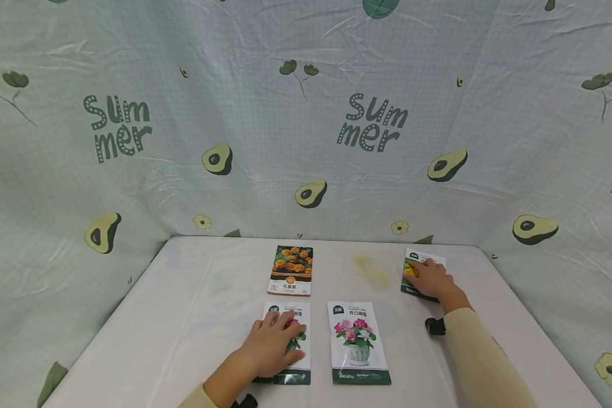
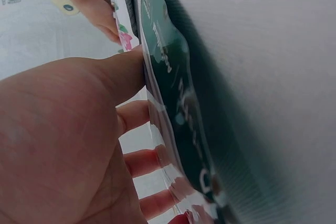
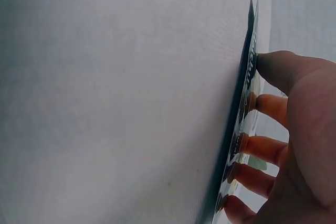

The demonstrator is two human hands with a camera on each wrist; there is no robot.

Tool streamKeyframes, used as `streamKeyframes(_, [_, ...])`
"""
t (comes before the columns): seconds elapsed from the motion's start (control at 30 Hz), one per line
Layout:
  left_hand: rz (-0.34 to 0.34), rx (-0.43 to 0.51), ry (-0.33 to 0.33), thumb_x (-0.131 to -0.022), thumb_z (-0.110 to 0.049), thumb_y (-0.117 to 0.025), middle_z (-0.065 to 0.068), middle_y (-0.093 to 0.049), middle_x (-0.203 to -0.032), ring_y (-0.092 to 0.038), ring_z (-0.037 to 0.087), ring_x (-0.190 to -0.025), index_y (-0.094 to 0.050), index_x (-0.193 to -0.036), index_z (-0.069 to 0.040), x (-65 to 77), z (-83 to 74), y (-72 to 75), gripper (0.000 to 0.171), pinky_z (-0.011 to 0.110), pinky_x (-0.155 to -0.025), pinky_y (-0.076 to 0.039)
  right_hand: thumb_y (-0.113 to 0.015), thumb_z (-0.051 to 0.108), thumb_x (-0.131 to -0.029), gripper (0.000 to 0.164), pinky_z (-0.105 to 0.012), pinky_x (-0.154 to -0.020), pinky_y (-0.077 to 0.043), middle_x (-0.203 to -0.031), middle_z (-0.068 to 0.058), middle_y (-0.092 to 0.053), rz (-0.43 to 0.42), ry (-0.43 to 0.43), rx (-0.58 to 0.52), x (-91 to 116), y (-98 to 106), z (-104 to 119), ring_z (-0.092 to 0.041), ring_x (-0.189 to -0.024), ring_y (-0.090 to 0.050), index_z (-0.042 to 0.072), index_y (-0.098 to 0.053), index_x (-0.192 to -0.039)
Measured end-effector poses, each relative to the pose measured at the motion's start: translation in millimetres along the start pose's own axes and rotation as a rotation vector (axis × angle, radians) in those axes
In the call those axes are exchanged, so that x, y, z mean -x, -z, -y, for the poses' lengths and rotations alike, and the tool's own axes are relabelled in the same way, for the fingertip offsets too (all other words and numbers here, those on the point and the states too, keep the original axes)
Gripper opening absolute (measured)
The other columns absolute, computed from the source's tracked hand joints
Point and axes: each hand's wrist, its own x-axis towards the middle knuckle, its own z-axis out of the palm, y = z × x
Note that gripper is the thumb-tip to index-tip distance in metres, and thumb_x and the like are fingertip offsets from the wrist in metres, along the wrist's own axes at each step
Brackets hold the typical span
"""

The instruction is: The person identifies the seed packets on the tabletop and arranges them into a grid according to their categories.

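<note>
My left hand (image 1: pixel 270 343) rests with spread fingers on a white seed packet (image 1: pixel 302 367) with a dark green bottom band, covering much of its flower picture. In the left wrist view, the fingertips (image 2: pixel 157 203) touch the packet's glossy face. At the back right, my right hand (image 1: pixel 432 279) lies on another seed packet (image 1: pixel 409 287) with yellow flowers. The right wrist view shows thumb and fingertips (image 3: pixel 252 142) against its upper face, nothing curled under its edge. Between the hands lies a matching white packet (image 1: pixel 358 343) with pink flowers in a pot.
Behind the left packet lies an orange marigold seed packet (image 1: pixel 291 271). The white tabletop (image 1: pixel 204 317) meets a printed cloth backdrop (image 1: pixel 265 124) at its back and sides. A yellowish stain (image 1: pixel 371 271) marks the surface near the back.
</note>
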Motion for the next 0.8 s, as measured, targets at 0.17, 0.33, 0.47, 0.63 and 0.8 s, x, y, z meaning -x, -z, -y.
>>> streamKeyframes(0.17, [0.001,0.003,-0.001,-0.094,-0.057,-0.065,0.007,-0.042,-0.159,-0.036,0.041,-0.143,-0.059,-0.142,-0.031,0.2,-0.7,0.1,0.055,0.067,-0.109,-0.034,-0.052,0.045,-0.104,0.067,-0.073,-0.109,-0.031,-0.154,-0.035,-0.031,0.003,0.011,0.017,-1.4,-1.9,-0.6,-0.055,-0.138,-0.032,0.005,-0.038,-0.156])
streamKeyframes(0.33, [0.001,0.007,-0.001,-0.094,-0.056,-0.065,0.007,-0.042,-0.159,-0.036,0.041,-0.142,-0.06,-0.142,-0.03,0.2,-0.8,-0.7,0.054,0.067,-0.109,-0.034,-0.051,0.046,-0.103,0.067,-0.074,-0.108,-0.031,-0.154,-0.035,-0.031,0.005,0.024,0.023,-5.9,-5.3,-2.7,-0.056,-0.139,-0.031,0.005,-0.039,-0.155])
streamKeyframes(0.47, [0.005,0.007,0.001,-0.094,-0.056,-0.065,0.007,-0.042,-0.159,-0.036,0.041,-0.143,-0.059,-0.142,-0.03,0.4,-1.4,0.0,0.054,0.067,-0.109,-0.034,-0.052,0.046,-0.103,0.067,-0.074,-0.108,-0.03,-0.154,-0.034,-0.032,0.005,0.026,0.022,-7.5,-5.4,-2.2,-0.056,-0.138,-0.032,0.005,-0.04,-0.154])
streamKeyframes(0.63, [0.01,0.008,0.005,-0.094,-0.057,-0.065,0.007,-0.042,-0.16,-0.036,0.04,-0.142,-0.059,-0.142,-0.031,0.5,-2.0,1.2,0.055,0.067,-0.109,-0.034,-0.052,0.045,-0.103,0.065,-0.075,-0.11,-0.029,-0.155,-0.034,-0.031,0.006,0.016,0.02,-7.3,-4.3,0.7,-0.056,-0.14,-0.031,0.006,-0.04,-0.154])
streamKeyframes(0.8, [0.008,0.009,0.003,-0.095,-0.057,-0.065,0.007,-0.041,-0.16,-0.036,0.04,-0.142,-0.059,-0.142,-0.031,0.8,-1.4,1.3,0.055,0.067,-0.109,-0.034,-0.052,0.044,-0.103,0.064,-0.074,-0.11,-0.029,-0.155,-0.034,-0.031,0.005,0.016,0.019,-5.8,-3.4,4.8,-0.055,-0.14,-0.031,0.005,-0.04,-0.153])
